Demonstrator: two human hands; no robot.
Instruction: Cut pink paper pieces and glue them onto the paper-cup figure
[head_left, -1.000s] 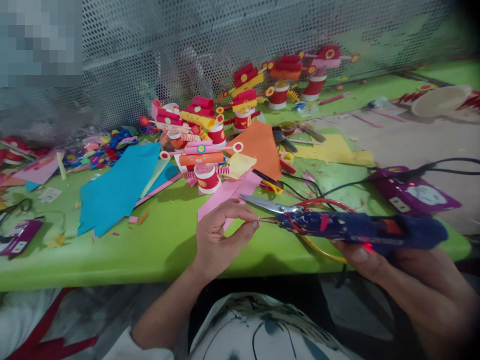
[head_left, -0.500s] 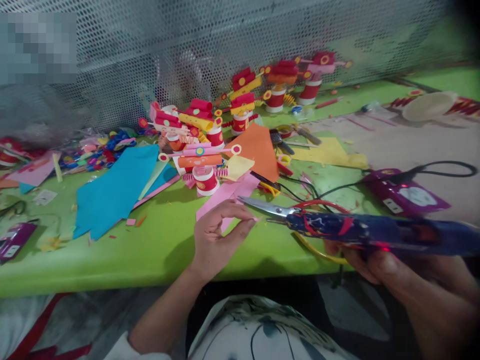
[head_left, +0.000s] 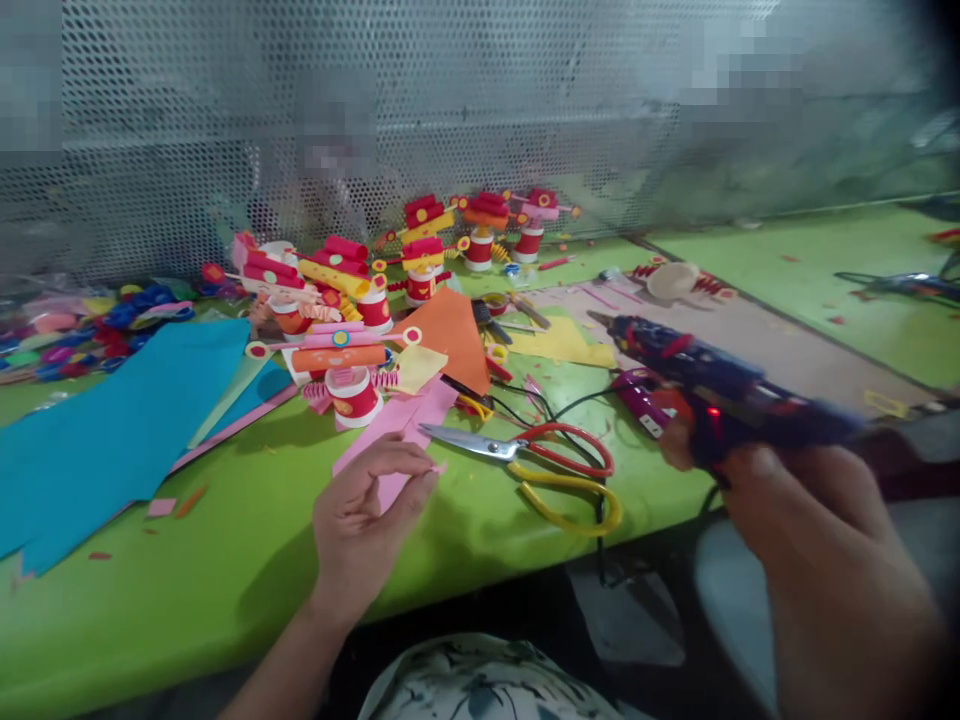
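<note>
My left hand (head_left: 367, 520) is closed in a pinch on a tiny pink paper piece (head_left: 439, 468), above the green table. In my right hand (head_left: 795, 520) is a dark blue hot glue gun (head_left: 697, 380), its red light lit and its nozzle pointing up and left. Between the hands lie scissors (head_left: 510, 448) with one red and one yellow handle. A sheet of pink paper (head_left: 397, 440) lies just behind my left hand. Behind it stands a paper figure (head_left: 352, 395) with a red and white cup-like base and pink coiled arms.
More paper figures (head_left: 480, 240) stand along the perforated metal screen (head_left: 450, 100). Blue paper (head_left: 142, 410) covers the left of the green table (head_left: 225, 620). Orange paper (head_left: 448, 335), yellow paper (head_left: 562, 342), a purple box (head_left: 637, 400) and black cords lie about the middle.
The glue gun has moved up and away to the right from my left hand, uncovering the scissors' handles. My left hand keeps its pinch. The view has swung to the right.
</note>
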